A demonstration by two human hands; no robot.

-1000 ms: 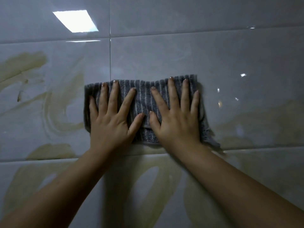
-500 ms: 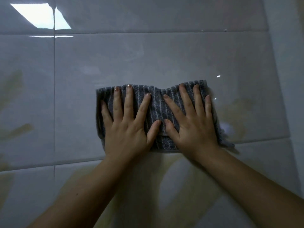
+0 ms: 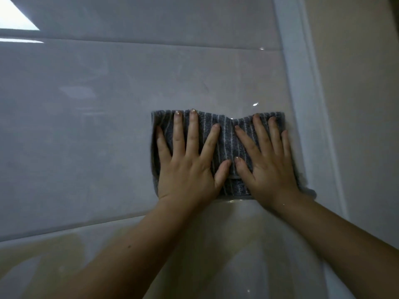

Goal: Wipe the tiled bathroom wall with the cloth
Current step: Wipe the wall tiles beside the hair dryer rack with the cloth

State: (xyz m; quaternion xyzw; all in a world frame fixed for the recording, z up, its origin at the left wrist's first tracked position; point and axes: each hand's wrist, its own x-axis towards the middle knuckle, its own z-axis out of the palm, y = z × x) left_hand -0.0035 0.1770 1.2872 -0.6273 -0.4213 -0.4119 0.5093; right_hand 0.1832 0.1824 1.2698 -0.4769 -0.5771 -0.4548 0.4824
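A grey striped cloth [image 3: 226, 137] lies flat against the glossy tiled wall [image 3: 86, 126], right of centre. My left hand [image 3: 187, 167] presses on its left half with fingers spread. My right hand [image 3: 269, 167] presses on its right half the same way, thumbs almost touching. The cloth's right edge sits close to a white corner strip [image 3: 302, 104]. Brownish smears [image 3: 54, 251] show on the tile row below the cloth; the tile to the left of the cloth looks clean.
Right of the white corner strip runs a plain beige wall [image 3: 356, 104]. A bright reflection of a ceiling light [image 3: 13, 18] shines on the tiles at the top left. Grout lines run across above and below the cloth.
Both hands have slid the cloth rightwards along the tile row, from beside the smeared left tiles to the corner strip. The smears on that row are no longer seen.
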